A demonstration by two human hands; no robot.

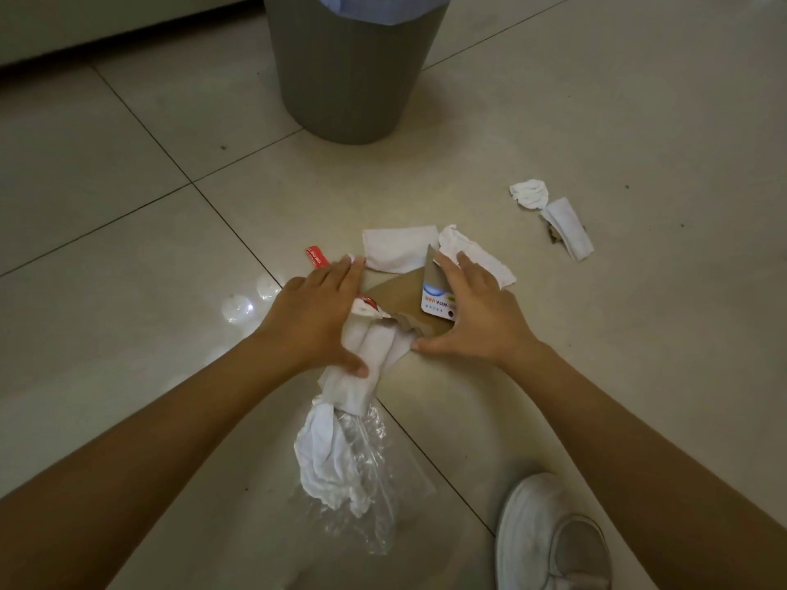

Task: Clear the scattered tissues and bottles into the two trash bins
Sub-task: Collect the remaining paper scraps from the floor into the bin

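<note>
Bin (349, 74) top cut off. Left hand (313, 317), right hand (477, 317): fingers straight, pressing tissues (366, 355) and cardboard (409, 300).

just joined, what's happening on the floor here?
A person crouches over litter on the tiled floor. The left hand presses on a bunch of tissues; the right hand rests on torn cardboard. More tissues lie apart to the right. The grey bin stands just ahead.

White shoe (549, 534) on tiled floor (127, 163), lower right
</note>
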